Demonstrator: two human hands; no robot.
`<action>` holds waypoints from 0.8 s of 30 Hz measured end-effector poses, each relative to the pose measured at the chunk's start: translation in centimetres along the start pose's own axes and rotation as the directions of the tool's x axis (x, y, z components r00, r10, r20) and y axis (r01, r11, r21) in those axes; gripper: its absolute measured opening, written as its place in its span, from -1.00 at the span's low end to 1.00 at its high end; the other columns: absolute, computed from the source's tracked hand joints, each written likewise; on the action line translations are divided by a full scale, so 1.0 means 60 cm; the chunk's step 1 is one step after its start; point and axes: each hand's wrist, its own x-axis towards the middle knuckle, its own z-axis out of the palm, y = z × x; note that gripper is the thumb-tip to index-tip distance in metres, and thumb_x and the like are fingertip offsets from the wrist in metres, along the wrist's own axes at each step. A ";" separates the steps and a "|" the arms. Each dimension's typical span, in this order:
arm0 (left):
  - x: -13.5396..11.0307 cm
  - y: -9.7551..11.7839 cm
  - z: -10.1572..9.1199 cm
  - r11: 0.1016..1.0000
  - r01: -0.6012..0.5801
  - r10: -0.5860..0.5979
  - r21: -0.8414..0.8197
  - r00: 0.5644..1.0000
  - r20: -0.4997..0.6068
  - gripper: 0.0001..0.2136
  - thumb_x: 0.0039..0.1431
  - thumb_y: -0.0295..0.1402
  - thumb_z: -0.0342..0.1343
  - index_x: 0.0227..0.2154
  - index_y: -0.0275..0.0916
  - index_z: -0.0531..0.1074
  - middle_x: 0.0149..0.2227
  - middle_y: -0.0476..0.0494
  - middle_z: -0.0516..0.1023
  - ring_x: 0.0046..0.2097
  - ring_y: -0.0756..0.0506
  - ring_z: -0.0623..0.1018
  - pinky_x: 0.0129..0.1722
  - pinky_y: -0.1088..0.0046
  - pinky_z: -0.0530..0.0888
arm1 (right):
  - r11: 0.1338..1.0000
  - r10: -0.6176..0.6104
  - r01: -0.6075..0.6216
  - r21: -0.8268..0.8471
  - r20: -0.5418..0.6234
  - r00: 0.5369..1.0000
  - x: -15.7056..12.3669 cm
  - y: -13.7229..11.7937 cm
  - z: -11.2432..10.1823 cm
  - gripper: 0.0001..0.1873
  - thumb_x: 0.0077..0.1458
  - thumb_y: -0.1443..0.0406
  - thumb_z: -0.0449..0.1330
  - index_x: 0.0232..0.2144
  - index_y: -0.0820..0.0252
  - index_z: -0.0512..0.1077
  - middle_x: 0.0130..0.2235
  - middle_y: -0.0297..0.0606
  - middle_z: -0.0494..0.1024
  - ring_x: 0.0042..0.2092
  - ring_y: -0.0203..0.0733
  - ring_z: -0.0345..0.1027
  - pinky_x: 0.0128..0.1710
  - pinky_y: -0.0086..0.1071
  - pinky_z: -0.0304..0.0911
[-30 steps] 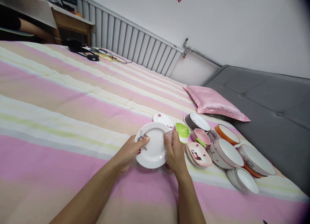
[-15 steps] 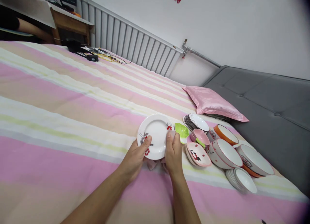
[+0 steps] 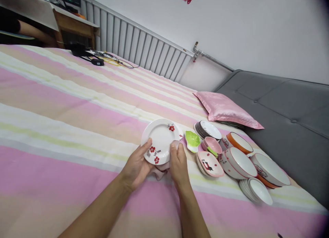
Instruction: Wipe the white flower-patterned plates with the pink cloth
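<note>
Above the bed, a white plate (image 3: 160, 138) with red flowers is held tilted toward me. My left hand (image 3: 137, 166) is closed on its lower left rim, thumb at the edge and fingers mostly hidden beneath. At the right rim, my right hand (image 3: 178, 162) grips a pale pinkish cloth (image 3: 160, 173) against the plate, part of it hanging underneath. A bit of white rim with another red flower shows behind the plate's right side. Just right of it sits a green leaf-shaped dish (image 3: 192, 140).
To the right stand stacked plates (image 3: 210, 129), pink bowls (image 3: 213, 145), a square cat-print bowl (image 3: 210, 164), large bowls (image 3: 241, 162) and small white bowls (image 3: 259, 191). Behind them are a pink pillow (image 3: 228, 107) and grey headboard (image 3: 288, 104). Black gear with cables (image 3: 97, 62) lies far left; a person sits beyond.
The plate has turned in my hands, its flowers shifting around the rim, and moved slightly left. My left thumb has slid from its face to the edge; more cloth shows.
</note>
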 end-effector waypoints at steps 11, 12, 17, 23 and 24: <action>-0.012 0.042 -0.030 0.954 0.147 -0.152 0.261 0.988 0.001 -0.57 0.03 -0.19 0.09 -0.04 -0.26 0.37 -0.19 -0.23 0.55 -0.17 -0.23 0.52 -0.25 0.36 0.44 | 0.983 -0.102 0.127 -0.131 0.184 0.978 0.007 -0.023 -0.047 -0.83 0.16 0.17 -0.07 -0.35 0.13 0.21 -0.44 -0.38 0.35 -0.40 -0.23 0.24 -0.42 -0.41 0.04; -0.013 0.043 -0.031 0.943 0.165 -0.179 0.290 0.984 0.023 -0.58 0.02 -0.22 0.10 -0.04 -0.27 0.37 -0.19 -0.24 0.55 -0.19 -0.23 0.52 -0.25 0.34 0.43 | 0.981 -0.113 0.141 -0.132 0.195 0.974 0.007 -0.024 -0.048 -0.83 0.16 0.18 -0.07 -0.35 0.13 0.22 -0.44 -0.37 0.36 -0.40 -0.23 0.25 -0.42 -0.41 0.04; -0.012 0.038 -0.034 0.868 0.212 -0.219 0.450 0.975 -0.039 -0.66 -0.01 -0.32 0.10 -0.12 -0.27 0.41 -0.30 -0.20 0.57 -0.25 -0.19 0.53 -0.29 0.35 0.42 | 0.974 -0.142 0.175 -0.142 0.216 0.966 0.007 -0.034 -0.050 -0.83 0.15 0.17 -0.06 -0.40 0.12 0.19 -0.48 -0.38 0.34 -0.43 -0.22 0.22 -0.43 -0.40 0.03; -0.008 0.038 -0.033 0.813 0.225 -0.214 0.537 0.973 -0.084 -0.75 -0.07 -0.43 0.03 -0.26 -0.28 0.44 -0.50 -0.06 0.49 -0.40 -0.10 0.49 -0.45 0.47 0.35 | 0.961 -0.111 0.181 -0.209 0.308 0.945 0.000 -0.040 -0.046 -0.83 0.16 0.17 -0.08 -0.41 0.11 0.14 -0.50 -0.41 0.29 -0.46 -0.24 0.17 -0.50 -0.44 -0.03; -0.008 0.038 -0.033 0.806 0.237 -0.225 0.543 0.970 -0.089 -0.76 -0.08 -0.43 0.03 -0.29 -0.29 0.44 -0.53 -0.04 0.47 -0.43 -0.08 0.48 -0.48 0.49 0.34 | 0.955 -0.109 0.189 -0.228 0.322 0.940 -0.001 -0.041 -0.045 -0.84 0.17 0.17 -0.08 -0.40 0.11 0.14 -0.49 -0.40 0.30 -0.45 -0.23 0.17 -0.50 -0.44 -0.03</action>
